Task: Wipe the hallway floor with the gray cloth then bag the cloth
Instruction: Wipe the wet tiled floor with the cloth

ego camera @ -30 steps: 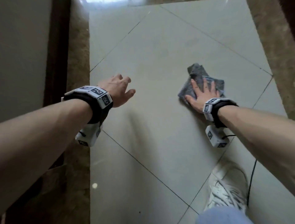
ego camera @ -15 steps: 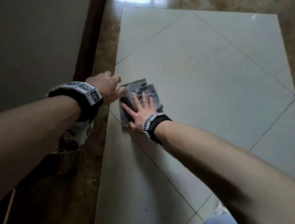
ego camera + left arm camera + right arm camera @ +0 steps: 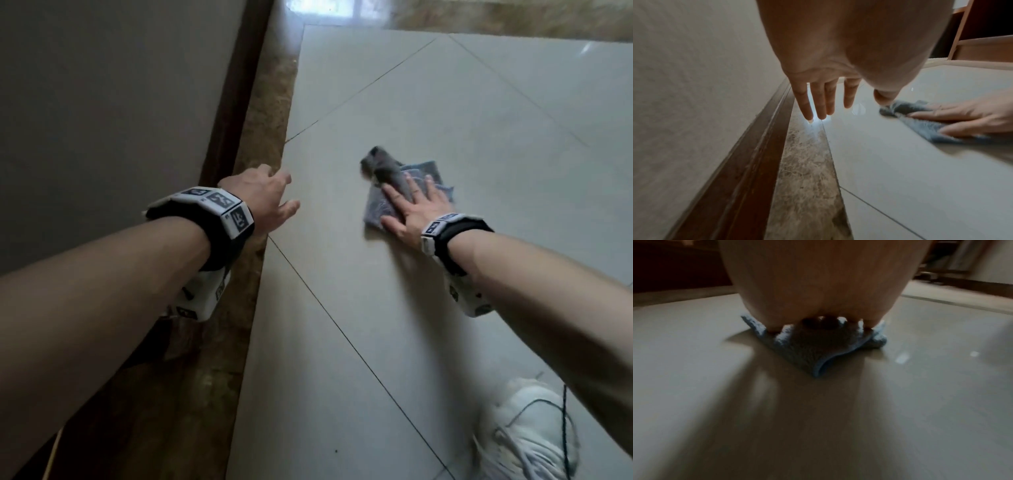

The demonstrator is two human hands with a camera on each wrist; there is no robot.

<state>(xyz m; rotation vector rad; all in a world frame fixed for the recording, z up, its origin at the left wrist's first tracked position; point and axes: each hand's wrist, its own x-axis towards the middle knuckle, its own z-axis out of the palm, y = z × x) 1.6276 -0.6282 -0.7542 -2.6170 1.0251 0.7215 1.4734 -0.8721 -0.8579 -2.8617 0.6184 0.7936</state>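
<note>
Gray cloth (image 3: 394,192) is pressed flat under spread right hand (image 3: 416,209) fingers; left hand (image 3: 263,197), relaxed, empty; even pressure, overlapping strokes advised.

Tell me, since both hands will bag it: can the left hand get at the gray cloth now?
Probably yes: the left hand hovers open, only bare tile between it and the gray cloth under the right hand.

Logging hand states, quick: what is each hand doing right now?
Left hand: open, fingers straight, holding nothing.
Right hand: open, flat, pressing the gray cloth onto the floor tile.
</note>
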